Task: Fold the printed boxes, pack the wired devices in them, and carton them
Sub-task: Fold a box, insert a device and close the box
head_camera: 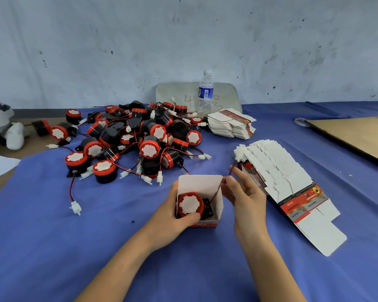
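Observation:
An open printed box point(207, 186) stands on the blue cloth in front of me, its top flap up. Inside it lies a red-and-black wired device point(189, 205) with a white face. My left hand point(172, 212) grips the box's left side, thumb on the near rim. My right hand point(244, 192) pinches the device's red-and-black wire point(217, 191), which runs out over the box's right edge. A pile of the same wired devices point(138, 136) lies behind the box. Flat printed boxes fan out at the right point(282, 177), with a second stack point(229, 124) farther back.
A water bottle point(205, 92) stands at the back by a grey board point(175, 92). A brown cardboard sheet point(354, 136) lies at the far right with a tape roll point(301, 122) at its corner. A loose device wire with white plug point(75, 207) trails left of the box.

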`<state>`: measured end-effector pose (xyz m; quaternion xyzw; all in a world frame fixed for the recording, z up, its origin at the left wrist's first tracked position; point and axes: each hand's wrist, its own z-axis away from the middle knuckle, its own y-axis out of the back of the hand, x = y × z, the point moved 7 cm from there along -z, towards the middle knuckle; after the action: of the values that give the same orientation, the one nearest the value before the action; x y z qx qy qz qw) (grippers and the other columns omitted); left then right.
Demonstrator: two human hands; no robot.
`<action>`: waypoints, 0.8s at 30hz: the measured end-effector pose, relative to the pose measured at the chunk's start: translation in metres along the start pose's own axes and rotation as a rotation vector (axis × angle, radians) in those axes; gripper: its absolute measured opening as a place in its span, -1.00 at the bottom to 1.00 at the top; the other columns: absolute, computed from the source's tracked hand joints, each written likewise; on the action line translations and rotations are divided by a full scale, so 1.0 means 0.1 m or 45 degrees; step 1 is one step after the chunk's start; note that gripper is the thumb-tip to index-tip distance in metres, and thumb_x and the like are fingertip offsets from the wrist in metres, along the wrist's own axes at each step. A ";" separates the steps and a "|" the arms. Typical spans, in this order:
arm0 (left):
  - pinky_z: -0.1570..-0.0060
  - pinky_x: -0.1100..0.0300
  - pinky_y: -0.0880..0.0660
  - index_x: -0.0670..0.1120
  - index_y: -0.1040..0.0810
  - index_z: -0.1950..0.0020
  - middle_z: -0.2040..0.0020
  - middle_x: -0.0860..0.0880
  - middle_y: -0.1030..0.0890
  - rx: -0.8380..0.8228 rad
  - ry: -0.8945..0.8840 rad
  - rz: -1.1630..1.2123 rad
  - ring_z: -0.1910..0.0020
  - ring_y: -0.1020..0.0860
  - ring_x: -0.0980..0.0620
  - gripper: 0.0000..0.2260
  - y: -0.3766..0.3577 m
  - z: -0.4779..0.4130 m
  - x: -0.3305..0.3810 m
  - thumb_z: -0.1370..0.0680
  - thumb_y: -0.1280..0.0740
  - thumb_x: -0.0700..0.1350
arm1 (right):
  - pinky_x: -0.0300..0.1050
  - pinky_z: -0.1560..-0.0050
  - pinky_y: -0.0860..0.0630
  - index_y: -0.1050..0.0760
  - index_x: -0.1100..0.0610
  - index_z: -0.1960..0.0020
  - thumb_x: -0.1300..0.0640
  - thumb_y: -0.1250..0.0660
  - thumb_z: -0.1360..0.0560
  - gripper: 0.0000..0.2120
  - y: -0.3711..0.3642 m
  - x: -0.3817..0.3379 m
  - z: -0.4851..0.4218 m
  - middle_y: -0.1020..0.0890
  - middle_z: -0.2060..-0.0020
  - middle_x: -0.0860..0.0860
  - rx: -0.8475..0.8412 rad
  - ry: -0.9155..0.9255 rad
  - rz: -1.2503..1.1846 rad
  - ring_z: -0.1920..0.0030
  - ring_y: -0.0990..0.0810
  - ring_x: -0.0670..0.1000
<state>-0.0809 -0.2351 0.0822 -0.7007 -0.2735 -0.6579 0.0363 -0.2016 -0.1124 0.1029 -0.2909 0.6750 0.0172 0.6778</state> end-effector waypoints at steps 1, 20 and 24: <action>-0.08 0.46 -0.42 0.37 -0.03 -0.43 -0.20 0.41 -0.47 0.007 -0.020 -0.013 -0.21 -0.46 0.36 -0.23 0.00 0.01 0.02 -0.54 -0.38 -0.26 | -0.33 0.15 -0.55 -0.62 0.07 -0.07 0.28 -0.32 -0.54 -0.81 -0.01 -0.07 0.02 -0.70 0.28 -0.07 -0.001 0.095 0.060 0.24 -0.65 -0.14; 0.13 0.43 -0.49 0.45 0.39 -0.40 -0.04 0.39 -0.57 0.359 -0.063 -0.297 -0.01 -0.55 0.32 0.02 0.11 0.05 0.09 -0.31 -0.40 0.26 | -0.27 0.03 -0.56 -0.64 0.03 0.18 0.31 -0.38 -0.50 -0.79 -0.15 -0.23 0.21 -0.71 0.18 -0.04 -0.042 0.470 0.230 0.10 -0.69 -0.02; 0.03 0.11 -0.57 0.47 0.46 -0.35 -0.16 0.13 -0.59 0.372 -0.076 -0.424 -0.05 -0.59 0.07 0.04 0.06 0.06 0.12 -0.42 -0.45 0.12 | -0.21 0.05 -0.60 -0.58 0.20 0.14 0.34 -0.29 -0.54 -0.87 -0.16 -0.25 0.19 -0.69 0.18 -0.02 -0.103 0.431 0.128 0.13 -0.69 0.01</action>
<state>-0.0728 -0.2331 0.0942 -0.6522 -0.4789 -0.5873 0.0202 -0.1797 -0.1084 0.1309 -0.2824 0.7919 0.0290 0.5407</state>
